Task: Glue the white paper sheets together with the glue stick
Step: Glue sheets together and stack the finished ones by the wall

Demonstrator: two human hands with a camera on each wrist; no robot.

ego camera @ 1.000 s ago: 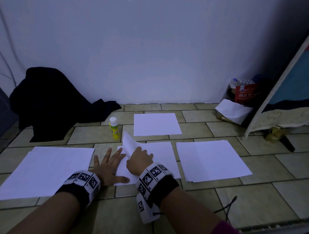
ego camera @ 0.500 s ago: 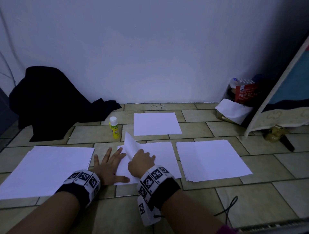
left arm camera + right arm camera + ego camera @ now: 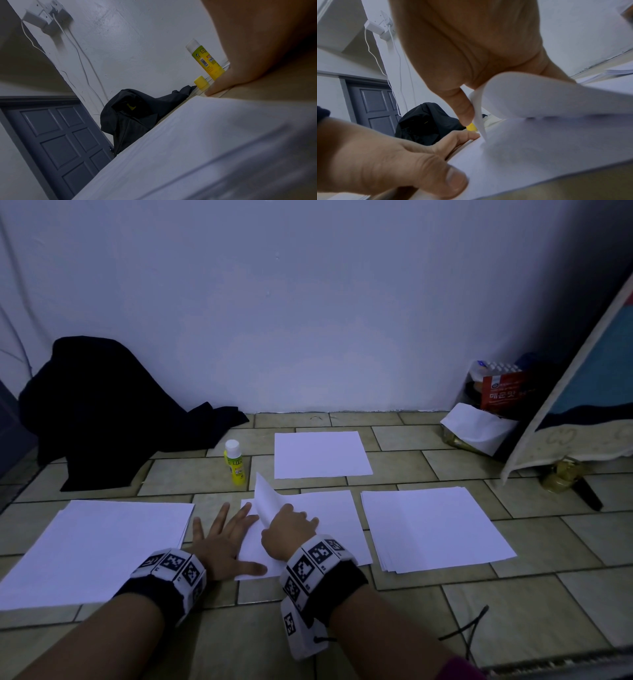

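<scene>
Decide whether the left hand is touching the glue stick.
Apart. The head view shows bare floor tile between the left hand, flat on the floor, and the upright glue stick.

glue stick (image 3: 234, 462) left of far sheet (image 3: 322, 454)

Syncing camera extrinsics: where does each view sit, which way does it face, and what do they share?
Head: above, facing forward and down at the tiled floor, white paper sheets, left hand, right hand and both forearms.
Left wrist: low by the floor, facing the white wall; a fingertip shows.
Right wrist: low, under the right palm, looking at the lifted sheet edge and left thumb.
Shared: the yellow glue stick with white top and black cloth heap.
</scene>
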